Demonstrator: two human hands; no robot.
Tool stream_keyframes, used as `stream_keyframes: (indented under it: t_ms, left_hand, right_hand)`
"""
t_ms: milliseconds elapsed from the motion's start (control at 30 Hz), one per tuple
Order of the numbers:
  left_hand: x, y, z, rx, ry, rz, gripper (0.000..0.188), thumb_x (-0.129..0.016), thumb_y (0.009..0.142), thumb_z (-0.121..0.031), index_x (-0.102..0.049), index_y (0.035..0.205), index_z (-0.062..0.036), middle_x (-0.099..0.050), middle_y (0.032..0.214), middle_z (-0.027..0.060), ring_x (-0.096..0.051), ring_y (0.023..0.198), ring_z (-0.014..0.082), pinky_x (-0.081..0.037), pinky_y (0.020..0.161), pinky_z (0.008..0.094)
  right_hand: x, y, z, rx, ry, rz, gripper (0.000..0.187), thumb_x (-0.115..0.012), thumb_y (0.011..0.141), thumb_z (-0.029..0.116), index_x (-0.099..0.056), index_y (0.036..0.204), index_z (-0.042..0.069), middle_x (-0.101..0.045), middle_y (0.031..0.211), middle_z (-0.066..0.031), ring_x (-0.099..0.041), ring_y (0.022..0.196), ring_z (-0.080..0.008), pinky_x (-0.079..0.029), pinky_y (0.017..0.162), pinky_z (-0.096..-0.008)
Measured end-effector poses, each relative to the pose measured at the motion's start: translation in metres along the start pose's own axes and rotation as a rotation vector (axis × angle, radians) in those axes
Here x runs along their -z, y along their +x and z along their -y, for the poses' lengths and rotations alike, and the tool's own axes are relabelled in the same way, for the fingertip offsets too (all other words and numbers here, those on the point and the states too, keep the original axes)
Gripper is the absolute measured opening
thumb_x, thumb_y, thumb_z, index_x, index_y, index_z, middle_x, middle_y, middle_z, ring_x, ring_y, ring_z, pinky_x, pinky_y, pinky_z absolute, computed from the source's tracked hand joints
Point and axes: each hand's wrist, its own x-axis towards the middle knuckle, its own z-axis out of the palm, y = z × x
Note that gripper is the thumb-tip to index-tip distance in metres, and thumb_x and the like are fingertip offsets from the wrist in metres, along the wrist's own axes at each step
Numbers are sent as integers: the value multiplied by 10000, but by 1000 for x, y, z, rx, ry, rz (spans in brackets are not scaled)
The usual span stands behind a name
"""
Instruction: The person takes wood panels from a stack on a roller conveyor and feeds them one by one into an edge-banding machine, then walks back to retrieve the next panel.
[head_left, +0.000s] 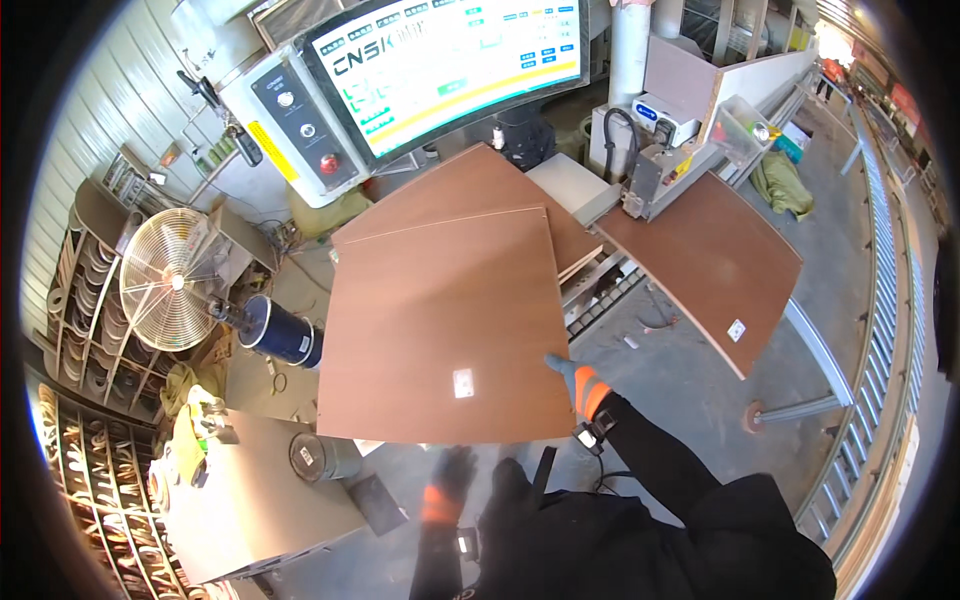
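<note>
A large brown board (pixel 440 320) with a small white label near its front edge lies in front of me. My right hand (pixel 582 386), in a grey glove with orange bands, grips its right edge near the front corner. The thumb is on top; the fingers are hidden. My left hand (pixel 452 472), gloved with an orange band, is below the board's front edge, and its fingers are smeared by motion. Behind the board, partly covered by it, lies another brown board (pixel 470 180). A third labelled board (pixel 710 260) rests at a machine on the right.
A large screen (pixel 450 70) and a control box with a red button (pixel 328 163) stand at the back. On the left are a fan (pixel 172 280), a blue cylinder (pixel 278 330), a round can (pixel 322 456) and racks of edging rolls (pixel 85 300). A roller conveyor (pixel 880 330) runs along the right.
</note>
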Motion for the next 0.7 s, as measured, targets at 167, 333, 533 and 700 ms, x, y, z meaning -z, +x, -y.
stream_keyframes:
  t_ms: [167, 333, 533, 700]
  left_hand:
    - [22, -62, -55, -174, -551, -315, 428, -577, 894, -398, -565, 1191, -90, -567, 1275, 79, -520, 1184, 245, -414, 970, 419]
    - [19, -63, -51, -266, -742, -316, 396, -639, 835, -308, -572, 1155, -85, -591, 1216, 81, -551, 1110, 236, -422, 955, 423]
    - [3, -20, 28, -290, 420, -155, 385, -562, 861, -227, -536, 1206, -58, -585, 1216, 91, -532, 1132, 260, -404, 985, 420]
    - [-22, -12, 61, -41, 378, 65, 362, -499, 884, -179, -544, 1211, -31, -569, 1252, 124, -500, 1188, 282, -374, 1037, 402]
  right_hand:
    - [10, -35, -15, 178, -28, 1, 469, -556, 933, 352, -523, 1250, 7, -619, 1152, -141, -626, 983, -269, -514, 832, -400]
    - [55, -154, 0, 235, 90, -37, 454, -616, 900, 272, -523, 1260, 12, -620, 1152, -130, -622, 1002, -252, -517, 851, -404]
    - [78, -292, -33, 709, -235, -556, 445, -640, 879, 239, -544, 1240, -3, -618, 1151, -106, -615, 1002, -235, -504, 883, -385]
    - [220, -317, -117, 886, 45, -933, 415, -644, 876, 199, -563, 1229, -4, -610, 1146, -71, -575, 986, -194, -482, 852, -344]
